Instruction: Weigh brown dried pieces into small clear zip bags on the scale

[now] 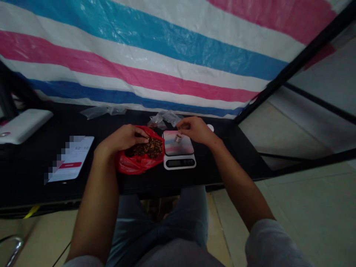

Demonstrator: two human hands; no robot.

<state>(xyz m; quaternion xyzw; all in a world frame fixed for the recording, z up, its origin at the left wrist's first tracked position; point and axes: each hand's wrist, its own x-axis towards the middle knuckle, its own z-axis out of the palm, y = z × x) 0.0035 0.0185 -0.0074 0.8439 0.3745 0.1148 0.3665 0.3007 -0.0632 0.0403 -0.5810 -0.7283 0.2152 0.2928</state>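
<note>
We read only "52 10" on the white slip [80, 148] near the surface's [27, 178] left edge; the digital scale's display [177, 162] is too dark to read.

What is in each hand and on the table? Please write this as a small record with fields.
Left hand: fingers at the rim of a red plastic bag, over brown pieces
Right hand: above a digital scale, near a small silver cylinder
Scale platform: bears the cylinder
Surface: black table
Also on table: clear plastic bags
</note>
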